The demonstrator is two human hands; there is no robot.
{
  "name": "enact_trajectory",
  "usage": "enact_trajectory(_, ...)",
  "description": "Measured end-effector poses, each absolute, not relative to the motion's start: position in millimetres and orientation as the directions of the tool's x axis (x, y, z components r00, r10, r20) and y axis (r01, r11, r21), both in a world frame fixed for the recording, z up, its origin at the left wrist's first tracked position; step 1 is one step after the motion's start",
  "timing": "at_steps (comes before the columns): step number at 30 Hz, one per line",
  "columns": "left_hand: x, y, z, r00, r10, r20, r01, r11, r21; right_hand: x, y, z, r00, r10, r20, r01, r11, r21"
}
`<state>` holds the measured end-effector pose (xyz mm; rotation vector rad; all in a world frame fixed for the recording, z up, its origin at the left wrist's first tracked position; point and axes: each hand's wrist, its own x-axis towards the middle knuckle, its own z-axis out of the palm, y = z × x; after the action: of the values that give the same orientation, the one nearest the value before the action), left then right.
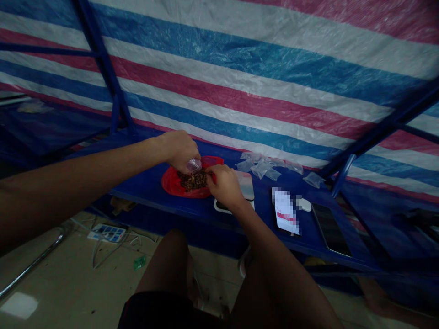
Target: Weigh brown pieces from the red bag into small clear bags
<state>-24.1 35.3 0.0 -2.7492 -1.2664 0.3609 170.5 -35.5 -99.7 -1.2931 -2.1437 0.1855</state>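
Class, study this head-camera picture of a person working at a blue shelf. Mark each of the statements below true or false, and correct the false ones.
1. The left hand holds a small clear bag over the red bag. True.
2. The red bag holds a heap of small brown pieces. True.
3. The right hand rests on the dark phone. False: it is at the brown pieces, well apart from the phone.
4. A pile of empty clear bags lies on the floor. False: they lie on the blue shelf, by the striped sheet.
5. The striped sheet is green and yellow. False: blue, white and pink-red.
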Motion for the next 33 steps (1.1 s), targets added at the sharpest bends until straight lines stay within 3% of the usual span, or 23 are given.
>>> enact_trajectory(6, -42, 59, 2, 0.621, 0.783, -0.038, 0.773, -0.62, -0.136, 164, -38, -97, -0.415, 0.785, 0.46, 0.704, 0.597, -0.384)
enact_trajectory(12, -37, 103, -31, 0.629, 0.768, 0.124, 0.771, -0.636, 0.029, 149, -39, -104, -0.435, 0.763, 0.478, 0.628, 0.638, -0.446)
enact_trajectory(19, 2, 133, -62, 0.585, 0.811, -0.008, 0.805, -0.579, 0.133, 148, -32, -112, -0.413, 0.793, 0.448, 0.641, 0.603, -0.475)
enact_trajectory(23, -2, 127, -67, 0.502, 0.855, 0.131, 0.846, -0.517, 0.133, 150, -33, -107, -0.428, 0.789, 0.441, 0.637, 0.609, -0.472)
enact_trajectory(27, -29, 100, -70, 0.364, 0.899, 0.241, 0.876, -0.419, 0.239, 157, -24, -94, -0.503, 0.77, 0.393, 0.604, 0.638, -0.478)
enact_trajectory(33, -68, 61, -82, 0.408, 0.909, 0.085, 0.834, -0.409, 0.37, 154, 9, -78, -0.684, 0.681, 0.261, 0.569, 0.723, -0.393)
